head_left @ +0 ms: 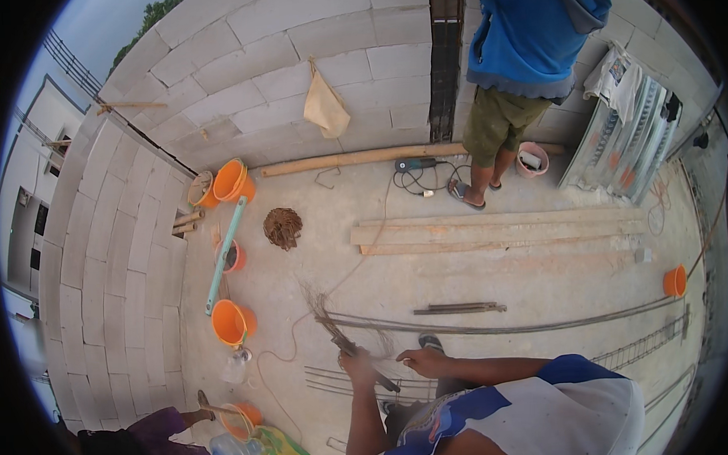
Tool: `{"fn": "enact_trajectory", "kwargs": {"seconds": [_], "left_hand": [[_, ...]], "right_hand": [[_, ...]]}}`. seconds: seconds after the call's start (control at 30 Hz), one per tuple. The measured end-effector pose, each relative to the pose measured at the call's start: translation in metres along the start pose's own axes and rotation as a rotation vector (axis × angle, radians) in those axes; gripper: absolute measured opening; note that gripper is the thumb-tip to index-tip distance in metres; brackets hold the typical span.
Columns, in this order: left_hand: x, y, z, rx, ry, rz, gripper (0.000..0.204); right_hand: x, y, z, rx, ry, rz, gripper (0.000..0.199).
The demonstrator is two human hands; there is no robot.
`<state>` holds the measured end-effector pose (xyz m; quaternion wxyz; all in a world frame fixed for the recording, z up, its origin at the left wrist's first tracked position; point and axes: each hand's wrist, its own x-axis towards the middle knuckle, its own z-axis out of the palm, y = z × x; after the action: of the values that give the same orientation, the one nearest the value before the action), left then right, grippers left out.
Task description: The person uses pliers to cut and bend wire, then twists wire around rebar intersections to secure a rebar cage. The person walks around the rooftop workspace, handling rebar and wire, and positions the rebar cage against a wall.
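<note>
My left hand (355, 366) is closed round a bundle of thin binding wire (333, 328), whose frayed ends fan out above the fist. Below the same fist juts a dark bar-like piece (387, 382); its kind is unclear. My right hand (423, 361) is beside it, fingers pinched together close to fine loose strands; what they grip is too small to make out. Under both hands lie thin steel rods (337, 378), and long rebars (496, 329) stretch away to the right.
Orange buckets (233, 322) line the left side, where a person in purple (159, 439) bends. Another person in a blue jacket (526, 49) stands by the far block wall (254, 79). Planks (492, 233), a corded power tool (414, 164) and a coiled brown heap (283, 229) lie on the floor.
</note>
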<state>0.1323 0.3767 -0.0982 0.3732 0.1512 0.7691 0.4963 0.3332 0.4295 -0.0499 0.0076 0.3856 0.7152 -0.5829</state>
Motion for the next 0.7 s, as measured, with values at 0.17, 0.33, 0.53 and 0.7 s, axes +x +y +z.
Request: {"fn": "enact_trajectory", "kwargs": {"seconds": [0.17,0.33,0.53,0.7], "left_hand": [[0.002,0.0,0.0,-0.06,-0.074,-0.042,0.036],[0.002,0.001,0.001,0.016,-0.105,0.013,0.032],[0.006,-0.008,-0.009,0.149,-0.051,-0.043,0.032],[0.02,-0.02,-0.03,-0.003,0.048,-0.059,0.031]], "right_hand": [[-0.001,0.02,0.005,0.068,0.042,-0.109,0.03],[-0.002,0.021,-0.002,0.054,0.072,-0.063,0.032],[-0.004,0.036,-0.024,-0.127,0.195,0.142,0.028],[-0.01,0.093,-0.05,-0.079,0.392,0.222,0.028]]}}
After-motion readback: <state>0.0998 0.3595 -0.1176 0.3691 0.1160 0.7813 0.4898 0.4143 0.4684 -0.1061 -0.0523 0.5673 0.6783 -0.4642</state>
